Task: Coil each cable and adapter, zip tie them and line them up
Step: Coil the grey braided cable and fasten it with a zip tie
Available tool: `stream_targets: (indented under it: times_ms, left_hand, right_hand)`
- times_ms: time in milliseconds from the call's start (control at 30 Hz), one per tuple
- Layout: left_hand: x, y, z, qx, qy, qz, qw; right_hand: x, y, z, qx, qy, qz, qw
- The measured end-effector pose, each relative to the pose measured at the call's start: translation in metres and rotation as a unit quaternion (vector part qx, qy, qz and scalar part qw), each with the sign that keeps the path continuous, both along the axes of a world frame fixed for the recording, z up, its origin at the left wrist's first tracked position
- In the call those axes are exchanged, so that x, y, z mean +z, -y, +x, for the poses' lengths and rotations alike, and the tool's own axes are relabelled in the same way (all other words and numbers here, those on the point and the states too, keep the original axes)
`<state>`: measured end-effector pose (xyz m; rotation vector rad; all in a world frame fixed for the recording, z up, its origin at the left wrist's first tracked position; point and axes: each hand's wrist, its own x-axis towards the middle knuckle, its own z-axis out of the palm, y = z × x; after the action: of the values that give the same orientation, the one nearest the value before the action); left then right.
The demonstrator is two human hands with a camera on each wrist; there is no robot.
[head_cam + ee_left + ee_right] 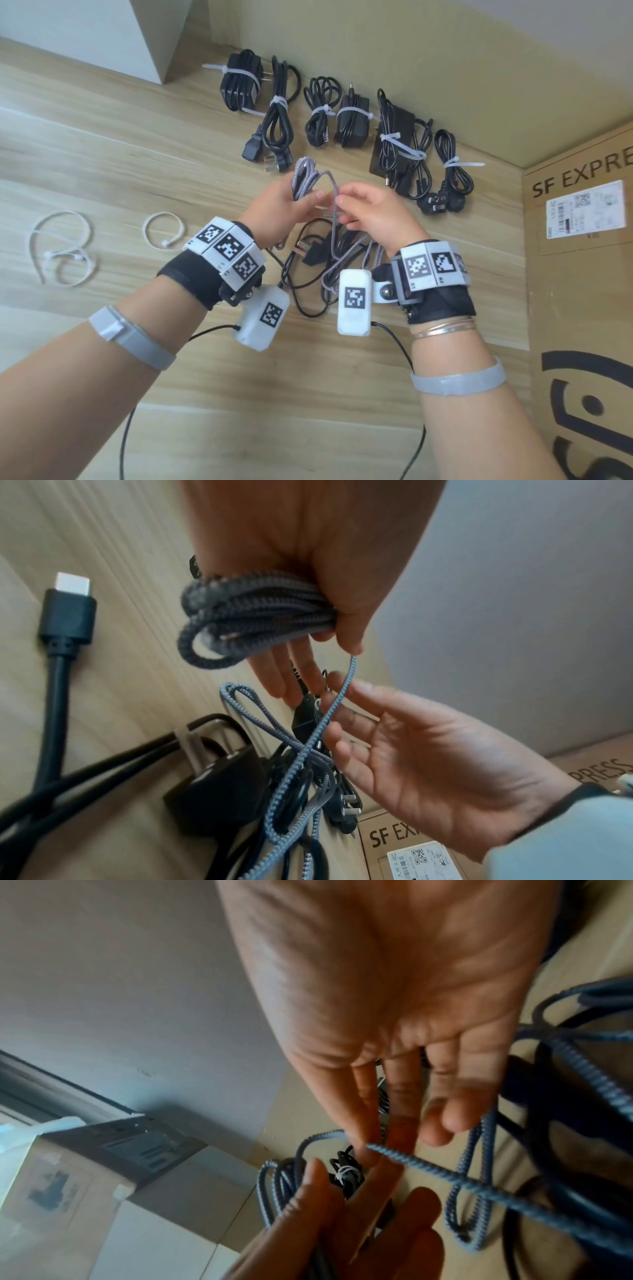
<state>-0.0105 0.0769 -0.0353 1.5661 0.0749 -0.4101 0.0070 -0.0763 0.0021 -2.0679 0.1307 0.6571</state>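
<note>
Your left hand (274,209) clamps the coiled loops of the grey braided cable (308,178) above the wood-grain worktop (120,164) while your right hand (373,212) pinches its free strand, which may snag in the black cable tangle (329,250) below, beside the SF Express box (579,274).

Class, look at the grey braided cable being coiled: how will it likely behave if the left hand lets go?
The braided cable looks floppy: its free length droops from the right hand. The loops gripped by the left hand would probably spring open, being untied. It seems light.
</note>
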Motion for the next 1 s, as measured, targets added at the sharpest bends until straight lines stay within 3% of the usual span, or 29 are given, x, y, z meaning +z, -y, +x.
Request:
stream_targets:
  times_ms: [100, 300, 533, 700, 833, 1000]
  left_hand:
    - [0.001, 0.003, -0.001, -0.021, -0.011, -0.015, 1.0]
    - [0.011, 0.012, -0.004, -0.056, 0.012, -0.031, 0.998]
    - [0.012, 0.014, 0.0, 0.055, 0.004, -0.073, 0.996]
    - [0.013, 0.013, 0.005, 0.095, 0.006, -0.104, 0.99]
    - [0.009, 0.01, 0.006, 0.09, 0.016, -0.048, 0.995]
    - [0.012, 0.012, 0.003, -0.08, 0.014, 0.162, 0.983]
  right_hand:
    - [-0.001, 0.002, -0.002, 0.001, 0.053, -0.005, 0.999]
    - [0.005, 0.006, -0.002, -0.009, 0.063, 0.065, 0.996]
    - [-0.005, 0.02, -0.001, 0.039, 0.06, -0.148, 0.986]
    - [-0.012, 0.023, -0.002, 0.1, 0.063, -0.232, 0.966]
    - [-0.009, 0.024, 0.0, 0.082, 0.09, -0.274, 0.954]
    - [0.003, 0.023, 0.001, 0.078, 0.111, -0.241, 0.961]
